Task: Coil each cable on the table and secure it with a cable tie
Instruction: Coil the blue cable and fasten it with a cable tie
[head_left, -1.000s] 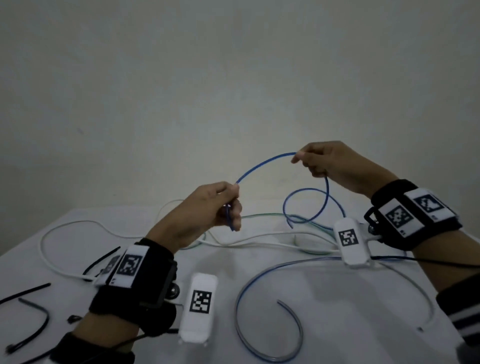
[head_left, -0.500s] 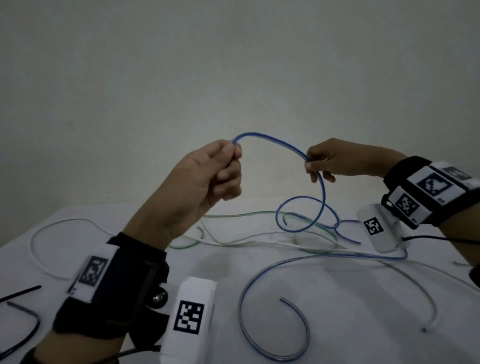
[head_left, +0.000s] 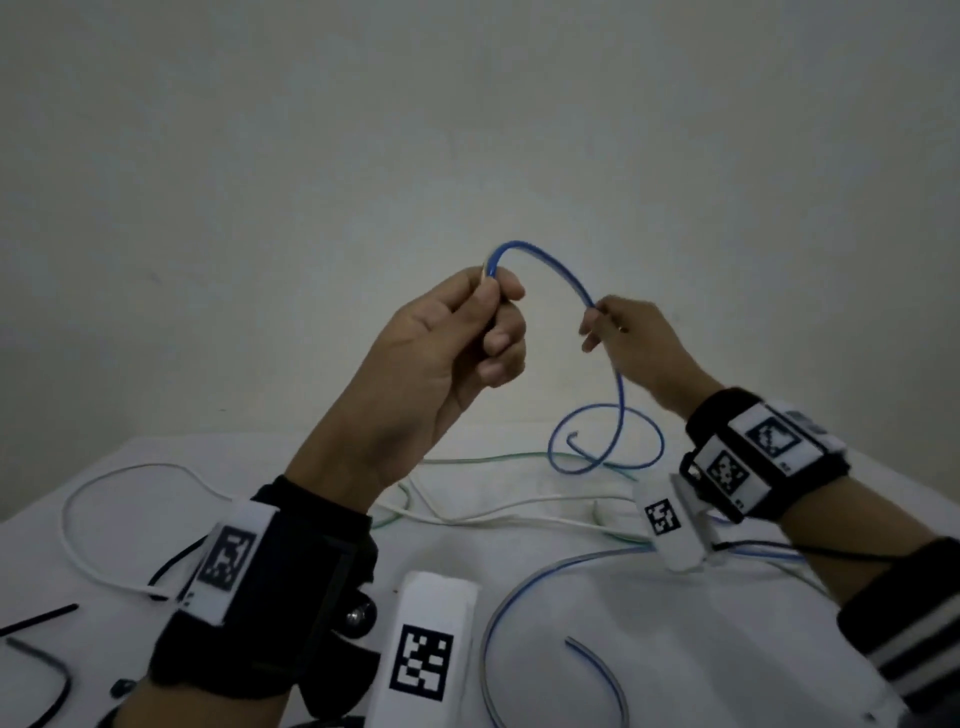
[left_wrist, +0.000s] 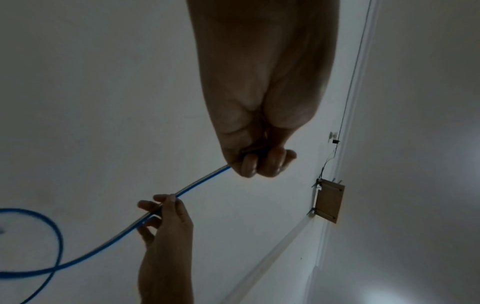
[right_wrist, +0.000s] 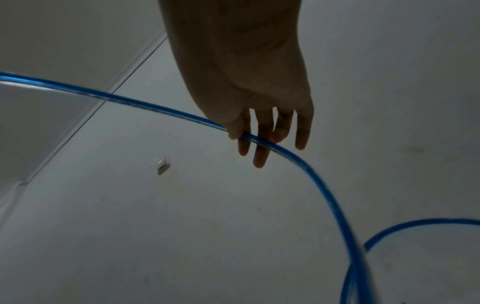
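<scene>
Blue cable (head_left: 558, 265) arches from the clenched left hand (head_left: 447, 343) to the right hand's (head_left: 636, 338) pinching fingers (right_wrist: 244, 135).

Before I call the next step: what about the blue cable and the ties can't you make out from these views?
- End of the blue cable in the left hand: curled fingers hide it in the head and left wrist views.
- Right hand grip: thumb on the cable, other fingers straight; firmness unclear.
- Ties: cut off by the head view's left edge; count unclear.
- Cable's far end: lost among crossing cables.
</scene>
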